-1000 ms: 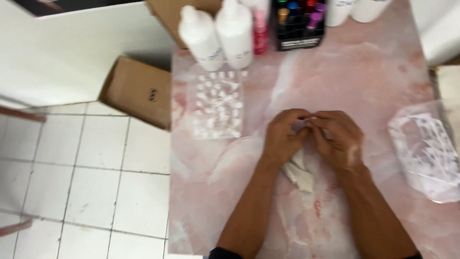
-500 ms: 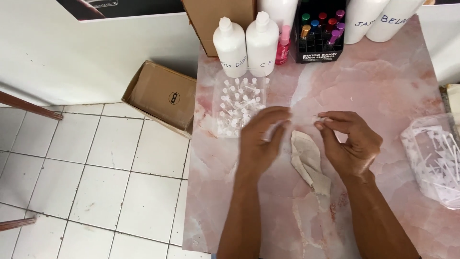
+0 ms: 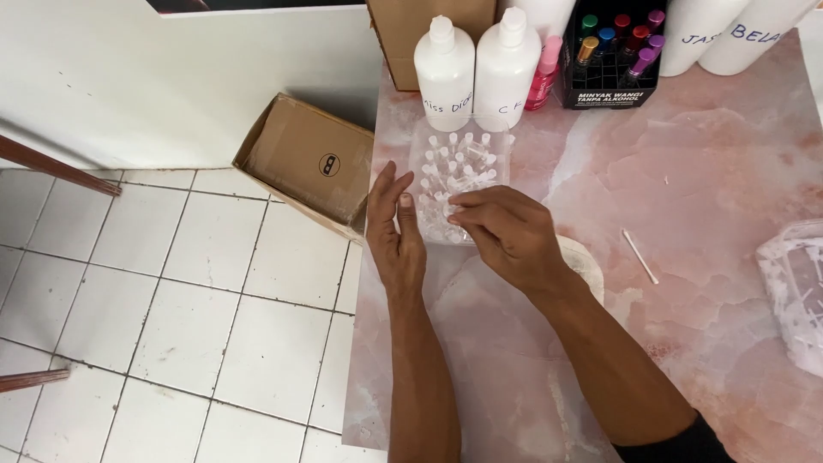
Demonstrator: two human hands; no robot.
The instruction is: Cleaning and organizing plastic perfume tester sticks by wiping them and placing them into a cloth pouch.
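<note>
Both hands are over the left part of a pink marbled table point(image 3: 686, 154), at a clear plastic tray of small vials point(image 3: 459, 184) that sits just in front of two white bottles point(image 3: 474, 73). The left hand point(image 3: 396, 236) is released — fingers straight and spread a little, palm turned inward, standing beside the tray's left edge at the table's border; whether it touches the tray cannot be told. The right hand point(image 3: 507, 233) reaches across to the tray's near side with its fingertips pinched together over the front rows of vials; something small and clear seems to be between them, but it is too small to tell for sure. The vials stand upright in rows, each with a pale cap.

Under the right wrist lies a crumpled whitish cloth point(image 3: 585, 261), partly hidden by the forearm. To its right, well apart from the hands, a thin white stick point(image 3: 639, 255) lies loose on the table. At the far right edge a clear bag of white sticks point(image 3: 793, 291) is partly cut off by the frame. Behind the tray stand a pink bottle point(image 3: 542, 75) and a black rack of coloured-cap bottles point(image 3: 613, 56). An open cardboard box point(image 3: 309, 163) lies on the tiled floor point(image 3: 154, 300), left of the table
</note>
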